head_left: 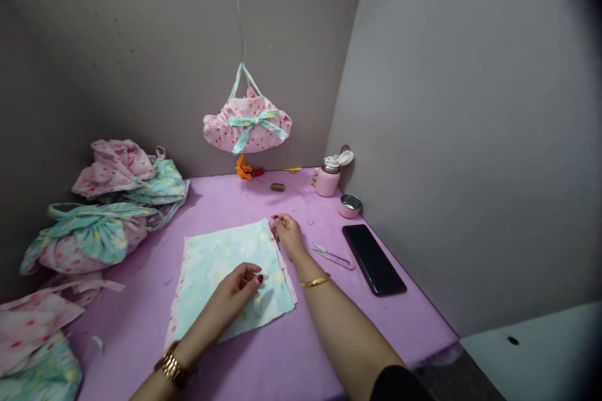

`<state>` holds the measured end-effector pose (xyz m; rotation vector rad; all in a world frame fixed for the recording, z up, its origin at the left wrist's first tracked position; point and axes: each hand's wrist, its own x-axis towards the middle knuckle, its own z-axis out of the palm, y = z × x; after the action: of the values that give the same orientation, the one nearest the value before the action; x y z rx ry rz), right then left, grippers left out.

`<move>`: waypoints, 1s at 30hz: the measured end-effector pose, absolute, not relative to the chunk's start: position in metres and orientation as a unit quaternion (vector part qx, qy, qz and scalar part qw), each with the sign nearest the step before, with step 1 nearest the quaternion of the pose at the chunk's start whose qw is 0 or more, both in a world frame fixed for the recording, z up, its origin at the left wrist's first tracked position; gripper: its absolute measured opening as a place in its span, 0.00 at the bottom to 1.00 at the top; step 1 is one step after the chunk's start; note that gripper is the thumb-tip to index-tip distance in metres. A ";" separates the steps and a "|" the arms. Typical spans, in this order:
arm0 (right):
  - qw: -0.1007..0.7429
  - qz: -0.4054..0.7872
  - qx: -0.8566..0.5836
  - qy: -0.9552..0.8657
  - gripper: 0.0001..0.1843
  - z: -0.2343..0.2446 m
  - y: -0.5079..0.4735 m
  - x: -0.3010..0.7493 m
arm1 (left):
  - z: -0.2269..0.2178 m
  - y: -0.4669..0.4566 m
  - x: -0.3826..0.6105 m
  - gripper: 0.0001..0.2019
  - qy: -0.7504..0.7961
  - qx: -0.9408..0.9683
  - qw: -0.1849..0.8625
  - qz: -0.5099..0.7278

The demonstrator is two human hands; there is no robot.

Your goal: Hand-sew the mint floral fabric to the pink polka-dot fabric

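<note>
Loose cloth (32,326): pink and mint pieces are lying at the near left edge of the bench (399,319), partly cut off by the picture.
Finished bags (94,238): several gathered pink and mint bags are sitting in a heap against the left wall, well apart from both hands.
Wristwatch (174,368): a gold band is sitting on the left wrist.
Fabric stack (207,263): pale mint floral squares are lying flat on the purple bench in front of the person, with a pink layer peeking out along the edges.
Left hand (237,291): it is resting on the near half of the stack with fingers curled and tips touching the cloth; whether it is gripping anything cannot be told.
Hanging bag (247,122): a pink dotted bag with a mint bow is dangling from a cord above the back of the bench.
Thread spool (277,187): it is lying near the back wall, beyond the stack.
Right hand (288,235): it is sitting at the stack's far right corner, fingertips pinched together on the edge there.
Bracelet (316,281): a gold bangle is circling the right wrist.
Snips (332,256): they are lying just right of the right hand.
Flask (328,178): a pink flask is standing open in the back corner, with a small pink cup (350,205) beside it.
Phone (374,259): it is lying face up by the right wall.
</note>
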<state>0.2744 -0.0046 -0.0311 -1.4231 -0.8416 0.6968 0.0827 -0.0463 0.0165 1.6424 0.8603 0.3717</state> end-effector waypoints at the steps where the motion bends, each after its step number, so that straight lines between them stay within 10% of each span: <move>1: 0.623 0.304 -0.620 -0.368 0.11 -0.031 -0.005 0.274 | 0.017 -0.052 0.083 0.14 0.358 0.740 0.550 0.147; 5: 0.618 0.304 -0.621 -0.373 0.10 -0.030 -0.006 0.274 | 0.017 -0.074 0.088 0.14 0.283 0.862 0.404 0.116; 30: 0.611 0.299 -0.622 -0.389 0.11 -0.032 -0.006 0.274 | 0.068 -0.014 0.044 0.07 0.434 0.565 0.501 0.491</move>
<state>0.2741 -0.0057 -0.0318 -1.4346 -0.8970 0.6908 0.0437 -0.0135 0.0684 1.3662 1.0496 1.1874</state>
